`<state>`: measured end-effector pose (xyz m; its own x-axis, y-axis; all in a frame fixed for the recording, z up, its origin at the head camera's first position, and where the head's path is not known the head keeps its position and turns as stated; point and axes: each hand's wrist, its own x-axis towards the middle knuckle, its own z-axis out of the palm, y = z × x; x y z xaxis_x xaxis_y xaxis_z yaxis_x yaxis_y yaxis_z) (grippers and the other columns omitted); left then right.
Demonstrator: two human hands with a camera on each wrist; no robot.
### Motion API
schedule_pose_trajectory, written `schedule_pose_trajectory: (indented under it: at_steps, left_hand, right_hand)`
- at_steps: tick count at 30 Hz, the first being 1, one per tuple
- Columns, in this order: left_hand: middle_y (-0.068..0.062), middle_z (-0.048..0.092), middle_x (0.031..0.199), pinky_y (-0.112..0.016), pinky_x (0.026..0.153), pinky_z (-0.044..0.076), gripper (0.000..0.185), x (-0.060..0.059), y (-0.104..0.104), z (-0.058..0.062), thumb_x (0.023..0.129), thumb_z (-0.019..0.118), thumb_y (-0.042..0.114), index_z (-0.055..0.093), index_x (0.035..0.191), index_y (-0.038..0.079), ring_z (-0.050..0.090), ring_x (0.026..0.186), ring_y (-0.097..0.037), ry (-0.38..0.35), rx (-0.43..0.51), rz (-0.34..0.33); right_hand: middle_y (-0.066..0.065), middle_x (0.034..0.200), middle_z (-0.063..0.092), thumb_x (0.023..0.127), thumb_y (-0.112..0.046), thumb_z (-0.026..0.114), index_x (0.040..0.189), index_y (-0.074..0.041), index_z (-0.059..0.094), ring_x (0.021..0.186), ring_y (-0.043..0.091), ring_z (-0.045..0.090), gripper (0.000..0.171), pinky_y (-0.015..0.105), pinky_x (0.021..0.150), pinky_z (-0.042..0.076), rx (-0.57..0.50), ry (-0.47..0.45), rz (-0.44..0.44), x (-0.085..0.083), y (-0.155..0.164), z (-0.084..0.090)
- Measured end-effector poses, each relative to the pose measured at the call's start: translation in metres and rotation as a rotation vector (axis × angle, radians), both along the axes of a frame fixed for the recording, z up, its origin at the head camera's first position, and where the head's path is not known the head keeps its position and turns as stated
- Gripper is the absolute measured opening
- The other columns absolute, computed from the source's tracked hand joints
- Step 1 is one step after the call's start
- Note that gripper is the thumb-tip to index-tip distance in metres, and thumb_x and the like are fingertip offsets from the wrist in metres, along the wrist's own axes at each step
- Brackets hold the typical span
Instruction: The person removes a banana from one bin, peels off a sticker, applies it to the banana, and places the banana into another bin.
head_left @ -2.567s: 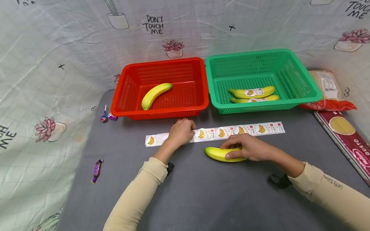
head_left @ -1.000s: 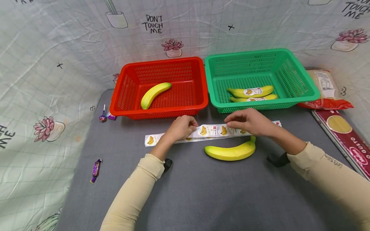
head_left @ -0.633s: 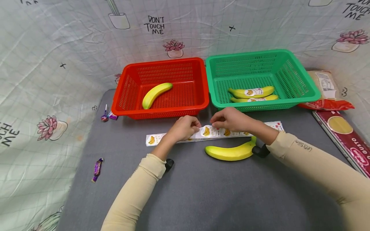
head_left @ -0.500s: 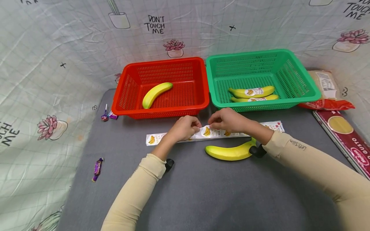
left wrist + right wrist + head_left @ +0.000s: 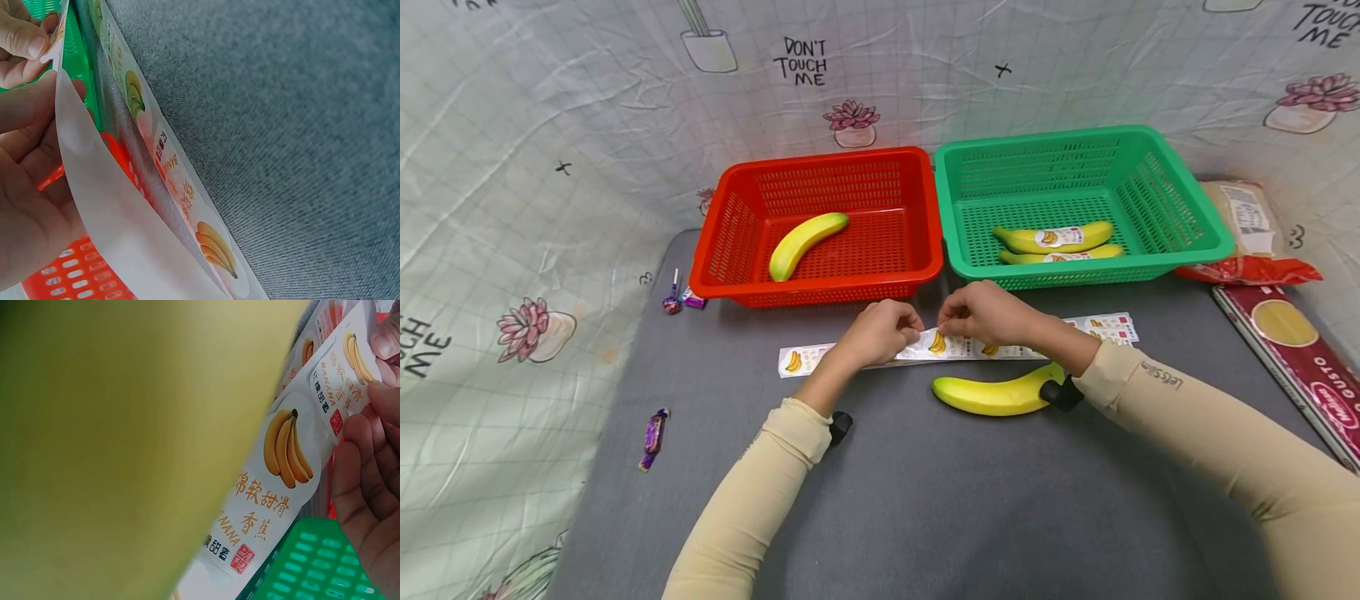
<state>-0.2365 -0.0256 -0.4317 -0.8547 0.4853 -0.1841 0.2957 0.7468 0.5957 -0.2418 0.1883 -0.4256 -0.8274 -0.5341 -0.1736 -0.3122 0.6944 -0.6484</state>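
Note:
In the head view my left hand [image 5: 876, 335] pinches a strip of banana stickers [image 5: 1007, 348] at its upper edge, left of the middle. Close beside it, my right hand [image 5: 992, 315] has thumb and fingers pinched at the edge of one sticker [image 5: 350, 369]. The left wrist view shows the raised white strip [image 5: 119, 206] against the left fingers, over another printed strip [image 5: 184, 194] on the table. A yellow banana [image 5: 988, 396] lies just in front, its stem end partly behind the right wrist's black camera; it blurs across most of the right wrist view.
Behind the strips stand a red basket [image 5: 816, 294] with one banana and a green basket [image 5: 1090, 273] with two labelled bananas. Wrapped sweets [image 5: 655, 433] and a lollipop [image 5: 672, 302] lie left. A bag [image 5: 1247, 221] and a dark red packet [image 5: 1285, 350] sit right.
My right hand has let go of the banana and moved up and left to the sticker strip, beside my left hand. The upper strip has been lifted, showing the one below.

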Motion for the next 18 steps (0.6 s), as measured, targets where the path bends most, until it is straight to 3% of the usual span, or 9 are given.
schedule_pose_trajectory:
  at_steps: [18]
  left_hand:
    - [-0.004, 0.072, 0.092, -0.035, 0.082, 0.048, 0.007, 0.0009, 0.0011, -0.0018, 0.094, 0.070, 0.012, 0.075, 0.099, 0.010, 0.061, 0.085, -0.018, 0.008, -0.029, 0.033]
  right_hand:
    - [0.003, 0.088, 0.070, 0.095, -0.013, 0.071, 0.097, -0.009, 0.075, 0.076, 0.018, 0.057, 0.006, 0.031, 0.067, 0.048, -0.026, 0.002, -0.014, 0.0032, 0.0031, 0.0044]
